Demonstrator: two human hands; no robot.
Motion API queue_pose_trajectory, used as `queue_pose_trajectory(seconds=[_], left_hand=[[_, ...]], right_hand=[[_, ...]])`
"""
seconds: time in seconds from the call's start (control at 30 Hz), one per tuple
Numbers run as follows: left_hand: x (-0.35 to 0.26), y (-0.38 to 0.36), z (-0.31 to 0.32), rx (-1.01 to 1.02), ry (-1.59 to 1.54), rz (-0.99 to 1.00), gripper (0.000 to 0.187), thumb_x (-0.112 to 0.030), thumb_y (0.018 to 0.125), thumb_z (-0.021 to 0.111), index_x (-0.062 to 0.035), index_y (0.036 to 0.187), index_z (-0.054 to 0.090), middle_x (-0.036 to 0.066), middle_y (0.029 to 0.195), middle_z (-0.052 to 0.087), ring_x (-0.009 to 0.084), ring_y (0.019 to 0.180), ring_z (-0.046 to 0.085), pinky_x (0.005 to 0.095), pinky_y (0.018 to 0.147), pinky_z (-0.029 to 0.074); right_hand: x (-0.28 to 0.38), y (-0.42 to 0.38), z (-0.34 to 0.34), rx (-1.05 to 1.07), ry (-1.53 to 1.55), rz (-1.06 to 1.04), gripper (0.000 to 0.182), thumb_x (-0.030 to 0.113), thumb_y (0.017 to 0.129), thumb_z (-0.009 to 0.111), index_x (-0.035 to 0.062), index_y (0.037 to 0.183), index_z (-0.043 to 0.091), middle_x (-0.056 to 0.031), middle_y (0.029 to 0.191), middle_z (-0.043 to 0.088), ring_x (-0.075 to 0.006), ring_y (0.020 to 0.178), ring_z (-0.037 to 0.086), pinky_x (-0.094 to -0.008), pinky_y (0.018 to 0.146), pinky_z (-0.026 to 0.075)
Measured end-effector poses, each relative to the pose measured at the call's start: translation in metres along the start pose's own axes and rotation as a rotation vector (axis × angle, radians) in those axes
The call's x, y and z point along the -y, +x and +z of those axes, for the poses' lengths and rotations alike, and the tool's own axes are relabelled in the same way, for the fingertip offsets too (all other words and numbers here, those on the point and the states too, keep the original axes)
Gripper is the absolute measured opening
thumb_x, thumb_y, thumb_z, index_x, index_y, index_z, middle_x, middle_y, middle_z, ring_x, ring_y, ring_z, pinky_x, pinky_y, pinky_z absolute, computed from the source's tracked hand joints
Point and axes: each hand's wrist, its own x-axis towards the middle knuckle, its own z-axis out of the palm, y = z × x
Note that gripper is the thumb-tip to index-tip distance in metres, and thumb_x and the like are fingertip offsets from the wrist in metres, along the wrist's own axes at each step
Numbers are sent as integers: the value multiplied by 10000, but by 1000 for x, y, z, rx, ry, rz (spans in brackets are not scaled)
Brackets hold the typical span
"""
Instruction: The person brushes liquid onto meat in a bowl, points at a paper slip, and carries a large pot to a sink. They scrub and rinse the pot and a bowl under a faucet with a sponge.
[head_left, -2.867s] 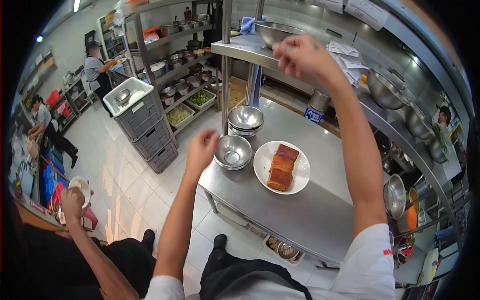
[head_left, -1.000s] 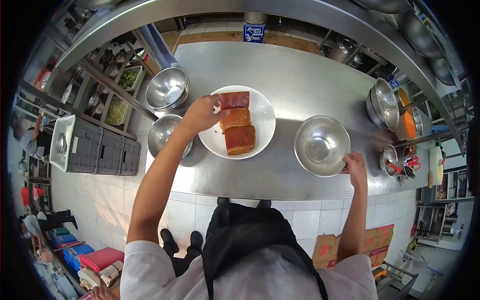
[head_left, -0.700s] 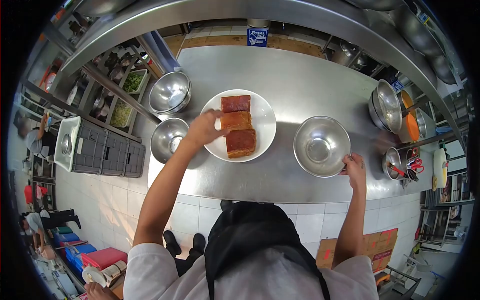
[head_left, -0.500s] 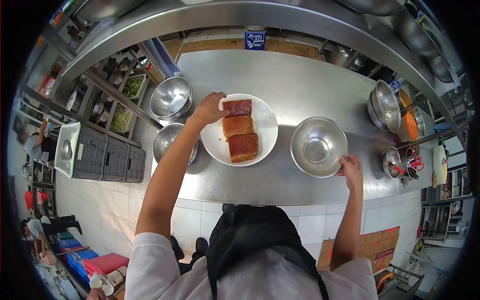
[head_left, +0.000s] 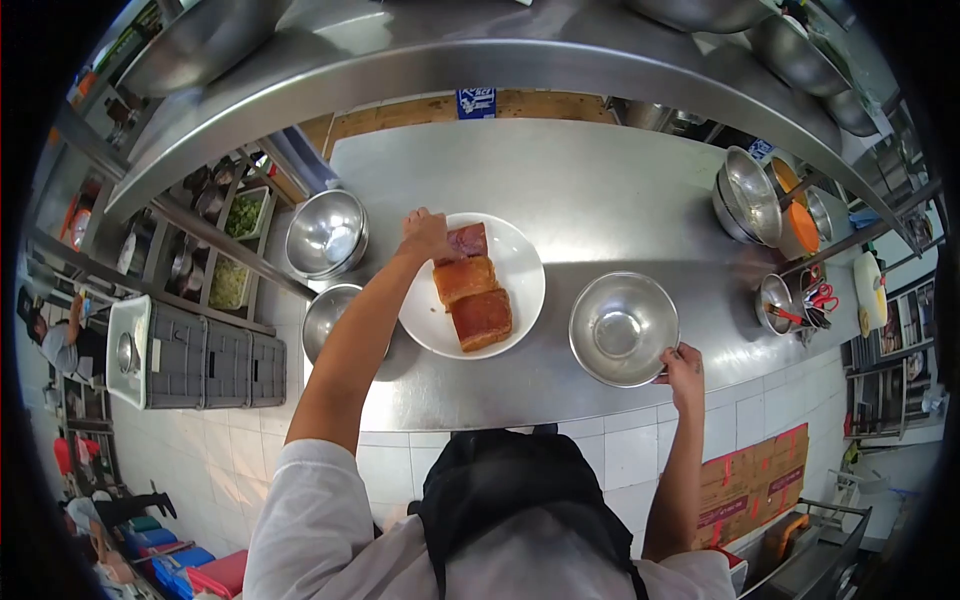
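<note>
Three browned blocks of roast pork belly [head_left: 482,320] lie in a row on a white plate [head_left: 525,265]. My left hand [head_left: 425,233] is at the plate's upper left rim, right beside the farthest block [head_left: 468,240]. Its fingers are curled together, and whether they grip the rim, the meat or something small is hidden. To the right of the plate, my right hand [head_left: 684,374] holds the lower right rim of a steel mixing bowl [head_left: 622,325]. The bowl's inside shows bare metal.
Stacked steel bowls [head_left: 326,235] and another bowl [head_left: 330,318] stand left of the plate. On the right are more bowls [head_left: 750,195] and a small pot [head_left: 775,303] by red-handled scissors [head_left: 822,297]. A steel shelf [head_left: 480,65] spans overhead. Grey crates [head_left: 225,362] stand left.
My left hand's fingers, spread by the farthest block before, have drawn together near the plate's rim. My right hand stays on the bowl. The whole view has shifted slightly.
</note>
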Motion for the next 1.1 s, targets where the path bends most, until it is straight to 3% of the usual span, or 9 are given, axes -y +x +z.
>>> queue_pose_trajectory(seconds=[0.1,0.47,0.57,0.63,0.77,0.83,0.9,1.0,1.1], left_hand=[[0,-4,2,84,-14,32,802,-495,458,743,-37,1071,501,161,1113,454,305,1079,372,396,894,275],[-13,-37,15,-134,116,161,751,-444,485,699,33,1031,504,155,1135,380,300,1075,295,410,872,253],[-17,-43,11,-184,110,148,720,-434,487,702,22,1010,510,150,1064,463,284,1039,383,393,866,264],[-23,-46,0,18,73,95,699,-435,493,703,14,993,513,134,944,557,273,942,505,395,881,275],[-22,-38,2,-49,46,78,727,-457,475,711,9,995,510,138,882,602,287,884,563,422,903,280],[-14,-34,-15,49,-86,33,659,-407,523,725,36,970,532,157,900,604,263,853,587,440,848,371],[-18,-54,-66,376,-607,30,552,-333,585,732,68,923,561,153,842,616,211,759,612,364,717,470],[-37,-38,-63,257,-956,245,456,-279,633,724,86,869,585,145,782,619,169,680,614,274,623,492],[-112,-52,-71,292,-810,364,514,-328,602,741,85,864,585,148,784,618,178,692,612,265,634,484]], right_hand=[[-8,2,6,-24,37,8,197,117,746,467,-47,823,545,-79,670,553,-142,512,544,-257,434,496],[-44,26,44,-143,232,7,220,162,789,499,-35,883,523,-86,701,558,-151,555,566,-254,467,496],[-50,19,56,-124,352,39,309,262,803,537,-22,917,493,-94,760,561,-170,607,586,-262,497,492],[-49,8,61,-78,374,71,431,395,795,556,7,955,458,-111,859,565,-197,675,605,-275,540,483],[-68,-28,67,-71,340,105,366,369,806,549,33,932,479,-101,866,578,-184,696,602,-271,540,467],[-87,-43,68,-7,272,98,306,342,816,539,52,907,497,-80,882,595,-164,717,599,-259,547,448],[-95,-63,65,0,287,95,280,321,820,535,54,896,503,-70,880,601,-157,723,596,-258,551,443],[-104,-85,54,-36,317,83,225,276,831,522,60,892,510,-48,878,612,-142,726,592,-258,562,440],[-96,-97,41,-40,314,101,211,261,841,515,58,898,518,-45,880,612,-136,734,590,-247,573,436]])
